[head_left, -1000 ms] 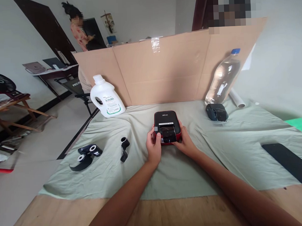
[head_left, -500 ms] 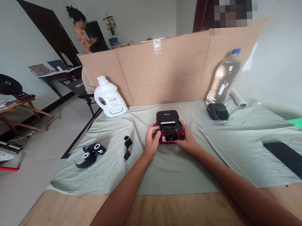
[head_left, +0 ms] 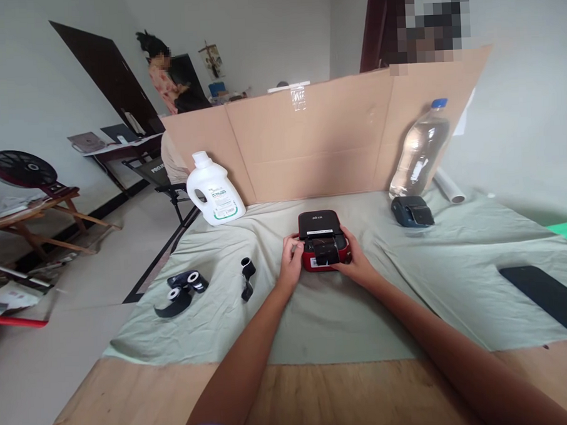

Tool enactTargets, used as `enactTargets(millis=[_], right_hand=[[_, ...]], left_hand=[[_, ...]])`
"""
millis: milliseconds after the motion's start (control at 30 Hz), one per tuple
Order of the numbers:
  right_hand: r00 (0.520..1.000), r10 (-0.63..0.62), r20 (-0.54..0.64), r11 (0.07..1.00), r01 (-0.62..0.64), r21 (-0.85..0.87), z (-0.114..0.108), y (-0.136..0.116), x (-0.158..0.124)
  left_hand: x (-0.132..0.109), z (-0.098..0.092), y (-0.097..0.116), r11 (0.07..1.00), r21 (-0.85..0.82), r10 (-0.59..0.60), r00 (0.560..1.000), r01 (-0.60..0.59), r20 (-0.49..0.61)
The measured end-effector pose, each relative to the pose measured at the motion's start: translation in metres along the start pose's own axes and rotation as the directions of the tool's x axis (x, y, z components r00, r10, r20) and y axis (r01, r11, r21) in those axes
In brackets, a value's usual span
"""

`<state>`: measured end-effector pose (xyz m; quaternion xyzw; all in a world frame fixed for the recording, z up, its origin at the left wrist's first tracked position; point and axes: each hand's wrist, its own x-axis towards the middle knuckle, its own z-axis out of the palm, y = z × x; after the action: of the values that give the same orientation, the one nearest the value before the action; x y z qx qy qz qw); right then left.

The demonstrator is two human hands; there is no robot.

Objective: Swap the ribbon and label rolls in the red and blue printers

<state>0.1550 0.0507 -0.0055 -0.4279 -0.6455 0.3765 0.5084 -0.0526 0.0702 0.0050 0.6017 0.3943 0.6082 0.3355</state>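
In the head view, a red-and-black portable label printer (head_left: 319, 222) is sitting around the middle of the tabletop (head_left: 348, 397), on a pale green cloth (head_left: 340, 338) that is leaving a strip of wood bare along the near edge. A glossy black film strip (head_left: 327, 253) is hanging over the printer's near side. The right hand (head_left: 360, 265) is holding the printer, cupping its right side with the thumb toward the near edge. The left hand (head_left: 292, 262) is bending its fingers narrowly against the printer's left side; whether it is gripping or only touching, I cannot tell.

Toward the tabletop's left edge, black film rolls with white cores (head_left: 192, 281) are lying together, one tail curling nearward. Between them and the left hand, a smaller film roll (head_left: 246, 268) is trailing a short tail.

A white handled jug (head_left: 215, 193) is standing near the far-left corner. A cardboard panel (head_left: 309, 158) is rising along the far edge. Near the far-right corner, a clear bottle with a blue cap (head_left: 422, 150) is standing with a dark, boxy device (head_left: 404, 212) just before it, and a white tube (head_left: 448, 185) is lying beside it. A flat black slab (head_left: 545, 296) is lying toward the right edge.
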Motion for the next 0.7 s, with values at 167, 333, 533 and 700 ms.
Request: enactTargets(millis=[167, 333, 533, 700], right_hand=[[1.000, -0.022, -0.004, 0.999, 0.022, -0.043, 0.000, 0.002, 0.001], [0.988, -0.154, -0.005, 0.970, 0.150, -0.189, -0.003, 0.006, 0.003], [0.989, -0.143, 0.029, 0.966, 0.146, -0.213, -0.005, 0.010, 0.002], [0.994, -0.104, 0.015, 0.976, 0.105, -0.189, -0.005, 0.006, -0.001]], left_hand=[[-0.007, 0.001, 0.004, 1.000, 0.005, 0.022, 0.999, -0.022, -0.029], [-0.014, -0.007, 0.010, 0.999, 0.003, 0.046, 0.998, -0.047, 0.045], [-0.011, -0.010, 0.008, 0.998, -0.020, 0.060, 0.997, -0.059, 0.046], [-0.009, -0.009, 0.007, 0.999, -0.032, 0.039, 0.998, -0.038, 0.042]])
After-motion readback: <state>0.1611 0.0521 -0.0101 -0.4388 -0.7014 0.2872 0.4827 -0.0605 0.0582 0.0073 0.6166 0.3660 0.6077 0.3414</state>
